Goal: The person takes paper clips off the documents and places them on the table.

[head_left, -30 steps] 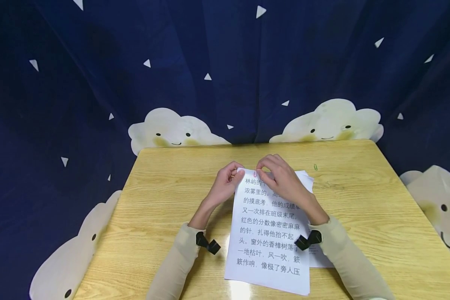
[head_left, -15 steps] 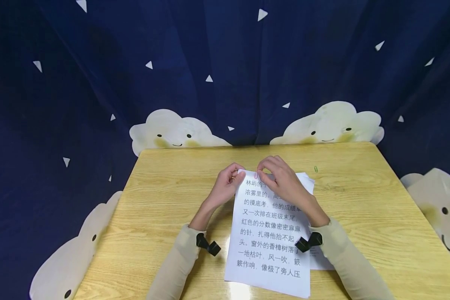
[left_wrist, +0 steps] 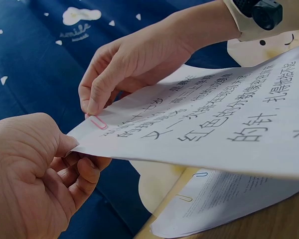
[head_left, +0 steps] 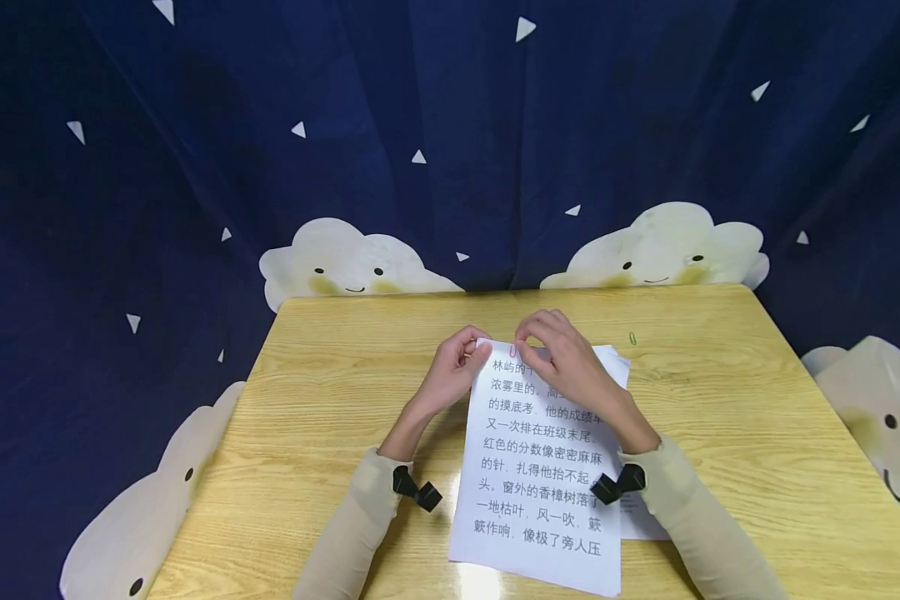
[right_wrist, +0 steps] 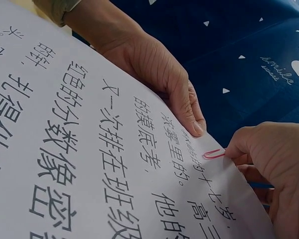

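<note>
A printed sheet of paper (head_left: 536,483) with large dark characters is held up by its top edge. My left hand (head_left: 453,367) pinches its top left corner between thumb and fingers. On that same edge sits a pink paper clip (right_wrist: 213,154), its loop lying over the printed face. My right hand (head_left: 566,358) pinches the clip's outer end at the edge, thumb in front and fingers behind. In the left wrist view, the clip (left_wrist: 98,123) shows just beyond the left thumb, with the right hand (left_wrist: 139,59) above it.
Under the raised sheet, more printed paper (left_wrist: 214,199) lies on the wooden table (head_left: 330,400), bearing a yellow paper clip (left_wrist: 184,198) and a blue paper clip (left_wrist: 201,174). A green paper clip (head_left: 632,338) lies at the back right. A dark blue curtain (head_left: 450,125) hangs behind.
</note>
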Tool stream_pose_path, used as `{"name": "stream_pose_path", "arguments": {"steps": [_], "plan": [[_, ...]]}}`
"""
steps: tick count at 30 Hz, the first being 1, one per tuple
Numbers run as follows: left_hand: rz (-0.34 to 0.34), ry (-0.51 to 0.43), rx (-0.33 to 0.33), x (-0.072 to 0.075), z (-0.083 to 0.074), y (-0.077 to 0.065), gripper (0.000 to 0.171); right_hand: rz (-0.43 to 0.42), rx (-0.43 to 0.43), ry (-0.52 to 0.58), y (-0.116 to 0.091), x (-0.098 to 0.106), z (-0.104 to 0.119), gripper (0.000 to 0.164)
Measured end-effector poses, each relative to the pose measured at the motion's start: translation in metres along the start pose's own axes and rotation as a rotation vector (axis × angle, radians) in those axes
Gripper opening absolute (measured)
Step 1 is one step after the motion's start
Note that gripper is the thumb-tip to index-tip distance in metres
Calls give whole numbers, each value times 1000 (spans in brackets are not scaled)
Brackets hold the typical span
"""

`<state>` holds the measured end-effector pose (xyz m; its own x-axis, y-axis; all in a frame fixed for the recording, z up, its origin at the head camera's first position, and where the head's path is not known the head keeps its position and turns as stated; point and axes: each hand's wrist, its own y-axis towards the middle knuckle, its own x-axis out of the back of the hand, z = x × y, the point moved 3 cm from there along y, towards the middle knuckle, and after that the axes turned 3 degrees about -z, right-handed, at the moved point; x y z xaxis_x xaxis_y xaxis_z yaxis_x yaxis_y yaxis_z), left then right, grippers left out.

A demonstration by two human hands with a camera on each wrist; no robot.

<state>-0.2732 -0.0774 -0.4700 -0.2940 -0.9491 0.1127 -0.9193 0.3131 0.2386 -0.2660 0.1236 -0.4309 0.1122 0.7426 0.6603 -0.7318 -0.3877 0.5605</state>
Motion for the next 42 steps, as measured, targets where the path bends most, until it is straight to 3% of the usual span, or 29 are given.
{"name": "stream_pose_path", "arguments": {"steps": [42], "plan": [[4, 9, -20, 1, -2, 0, 16, -15, -30, 3, 0, 1, -1, 5]]}}
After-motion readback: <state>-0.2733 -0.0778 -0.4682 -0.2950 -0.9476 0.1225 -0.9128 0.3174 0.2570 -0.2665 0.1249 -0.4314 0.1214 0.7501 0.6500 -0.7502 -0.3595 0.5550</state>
